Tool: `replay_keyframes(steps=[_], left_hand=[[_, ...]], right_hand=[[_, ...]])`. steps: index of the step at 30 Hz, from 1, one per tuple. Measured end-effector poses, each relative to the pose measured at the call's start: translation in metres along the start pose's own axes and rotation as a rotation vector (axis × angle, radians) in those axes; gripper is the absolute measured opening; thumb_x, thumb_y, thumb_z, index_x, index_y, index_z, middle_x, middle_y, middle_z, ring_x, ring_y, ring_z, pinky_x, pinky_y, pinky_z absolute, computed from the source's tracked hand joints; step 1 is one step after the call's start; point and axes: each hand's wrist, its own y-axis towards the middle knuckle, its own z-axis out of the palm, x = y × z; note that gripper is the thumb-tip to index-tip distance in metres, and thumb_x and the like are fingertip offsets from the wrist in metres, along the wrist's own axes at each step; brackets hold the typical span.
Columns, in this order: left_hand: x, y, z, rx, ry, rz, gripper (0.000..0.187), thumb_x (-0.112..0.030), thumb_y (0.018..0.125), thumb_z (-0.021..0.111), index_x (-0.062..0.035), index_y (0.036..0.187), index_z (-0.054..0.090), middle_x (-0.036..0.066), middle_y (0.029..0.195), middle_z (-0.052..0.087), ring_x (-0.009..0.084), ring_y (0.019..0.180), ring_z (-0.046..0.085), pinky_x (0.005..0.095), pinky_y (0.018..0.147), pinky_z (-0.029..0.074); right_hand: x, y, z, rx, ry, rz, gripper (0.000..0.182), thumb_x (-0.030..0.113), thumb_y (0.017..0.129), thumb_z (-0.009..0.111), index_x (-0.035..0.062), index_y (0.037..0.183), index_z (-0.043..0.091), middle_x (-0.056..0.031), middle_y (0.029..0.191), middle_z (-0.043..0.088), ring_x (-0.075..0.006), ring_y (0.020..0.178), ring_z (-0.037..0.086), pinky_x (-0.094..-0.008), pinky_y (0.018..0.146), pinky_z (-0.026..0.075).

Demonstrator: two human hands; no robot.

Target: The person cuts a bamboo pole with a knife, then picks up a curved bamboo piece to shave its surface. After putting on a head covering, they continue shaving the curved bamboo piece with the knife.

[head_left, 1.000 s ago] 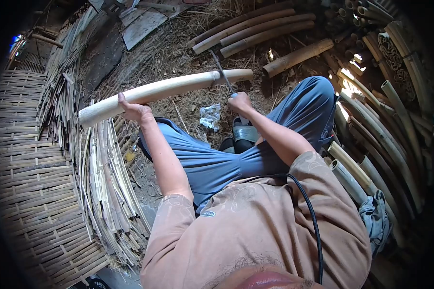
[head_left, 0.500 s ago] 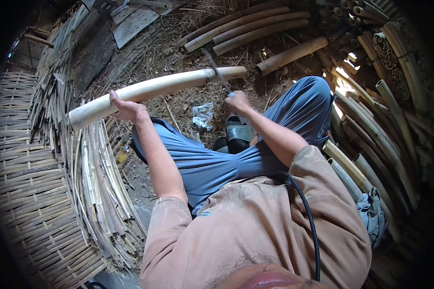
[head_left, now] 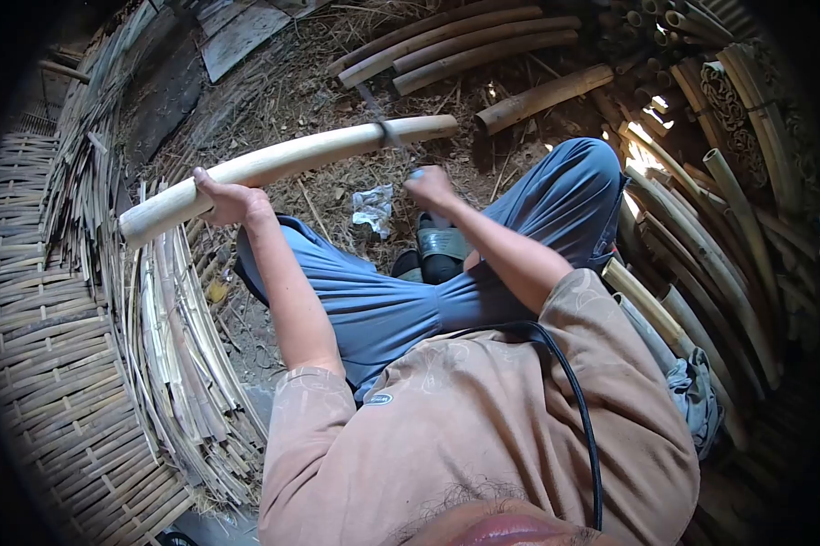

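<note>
A pale bamboo pole (head_left: 282,164), lightly curved, lies slanting across in front of me. My left hand (head_left: 228,199) is closed round it near its thick left end, thumb on top. My right hand (head_left: 431,188) is a fist beyond my knees, a little below the pole's thinner right end. From this fist a long thin blade (head_left: 393,139), blurred, runs up and left across the pole near a dark band. A bit of light blue shows at the fist's edge; the rest of the handle is hidden by my fingers.
Split bamboo strips (head_left: 178,337) lie in a bundle at left beside a woven bamboo mat (head_left: 64,391). Several cut bamboo poles (head_left: 482,50) rest at the back, with more stacked bamboo (head_left: 701,227) at right. A crumpled plastic wrapper (head_left: 372,209) and sandals (head_left: 441,246) are near my legs.
My right hand and the blade have shifted slightly left. The pole and my left hand sit a little further left, along with the whole view.
</note>
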Motion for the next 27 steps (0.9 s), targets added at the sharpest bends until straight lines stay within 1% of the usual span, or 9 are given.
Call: replay_keyframes(steps=[2, 4, 5, 11, 16, 17, 21, 24, 27], left_hand=[[0.0, -0.002, -0.002, -0.032, 0.035, -0.042, 0.105, -0.04, 0.075, 0.083, 0.0076, 0.144, 0.02, 0.026, 0.126, 0.052, 0.0363, 0.103, 0.065, 0.05, 0.088, 0.064], [-0.011, -0.014, 0.002, -0.078, 0.084, -0.035, 0.104, -0.042, 0.076, 0.083, 0.0079, 0.144, 0.021, 0.027, 0.129, 0.049, 0.0373, 0.108, 0.062, 0.0519, 0.088, 0.063], [-0.006, -0.009, 0.0, -0.08, 0.068, -0.02, 0.105, -0.041, 0.076, 0.083, 0.0075, 0.144, 0.019, 0.027, 0.129, 0.048, 0.0375, 0.109, 0.062, 0.0526, 0.089, 0.062], [0.003, 0.001, -0.006, -0.116, 0.049, -0.041, 0.118, -0.041, 0.075, 0.085, 0.001, 0.15, 0.005, 0.027, 0.137, 0.041, 0.0404, 0.121, 0.056, 0.0537, 0.102, 0.056], [-0.006, -0.015, 0.001, -0.113, 0.106, -0.065, 0.115, -0.043, 0.075, 0.085, 0.0024, 0.148, 0.008, 0.028, 0.137, 0.04, 0.0406, 0.121, 0.056, 0.0525, 0.1, 0.058], [-0.008, -0.017, 0.001, -0.12, 0.117, -0.052, 0.113, -0.042, 0.076, 0.085, 0.0028, 0.148, 0.01, 0.028, 0.137, 0.041, 0.0402, 0.121, 0.056, 0.053, 0.1, 0.058], [0.007, 0.002, -0.008, -0.178, 0.134, -0.013, 0.107, -0.041, 0.077, 0.084, 0.0036, 0.146, 0.016, 0.027, 0.138, 0.042, 0.0398, 0.121, 0.056, 0.0554, 0.099, 0.058], [0.003, -0.005, -0.006, -0.139, 0.037, -0.034, 0.103, -0.038, 0.079, 0.083, 0.0047, 0.144, 0.016, 0.028, 0.137, 0.041, 0.0404, 0.122, 0.056, 0.0529, 0.098, 0.059], [-0.006, -0.018, 0.005, -0.164, 0.051, -0.049, 0.103, -0.039, 0.079, 0.082, 0.0052, 0.144, 0.016, 0.028, 0.137, 0.04, 0.0404, 0.121, 0.056, 0.0521, 0.098, 0.059]], right_hand=[[0.004, -0.017, 0.034, -0.093, 0.091, -0.313, 0.039, 0.024, 0.077, 0.066, -0.0033, 0.103, 0.071, -0.0273, 0.103, 0.07, -0.0395, 0.101, 0.068, -0.0447, 0.091, 0.053], [0.049, -0.047, 0.011, 0.156, 0.009, -0.27, 0.039, 0.025, 0.078, 0.066, 0.0005, 0.108, 0.071, -0.0266, 0.106, 0.07, -0.0408, 0.102, 0.067, -0.0458, 0.095, 0.052], [0.05, -0.053, 0.008, 0.059, -0.039, -0.303, 0.037, 0.025, 0.078, 0.066, 0.0018, 0.106, 0.071, -0.0256, 0.104, 0.07, -0.0416, 0.1, 0.067, -0.0467, 0.094, 0.052], [-0.007, 0.0, -0.009, -0.004, 0.02, 0.316, 0.031, 0.021, 0.078, 0.062, -0.0036, 0.094, 0.072, -0.0255, 0.092, 0.072, -0.0387, 0.091, 0.071, -0.0432, 0.079, 0.055], [0.02, -0.034, 0.023, -0.018, 0.016, -0.294, 0.038, 0.025, 0.078, 0.067, -0.0029, 0.104, 0.07, -0.0279, 0.101, 0.07, -0.0406, 0.099, 0.068, -0.0459, 0.088, 0.053], [0.04, -0.045, 0.016, 0.129, -0.021, -0.245, 0.041, 0.026, 0.078, 0.068, -0.0013, 0.108, 0.069, -0.0278, 0.105, 0.069, -0.0418, 0.103, 0.066, -0.0452, 0.093, 0.052], [0.011, -0.03, 0.017, 0.023, -0.028, -0.059, 0.036, 0.026, 0.077, 0.067, -0.0012, 0.1, 0.071, -0.0267, 0.104, 0.07, -0.0416, 0.099, 0.067, -0.0464, 0.088, 0.054], [-0.012, -0.008, 0.0, -0.039, 0.168, 0.41, 0.029, 0.024, 0.076, 0.065, 0.001, 0.092, 0.074, -0.0224, 0.09, 0.072, -0.0369, 0.084, 0.072, -0.0437, 0.075, 0.057], [-0.019, 0.0, 0.016, -0.024, 0.158, 0.284, 0.027, 0.023, 0.075, 0.066, 0.002, 0.09, 0.074, -0.0227, 0.087, 0.072, -0.0356, 0.082, 0.072, -0.0437, 0.073, 0.057]])
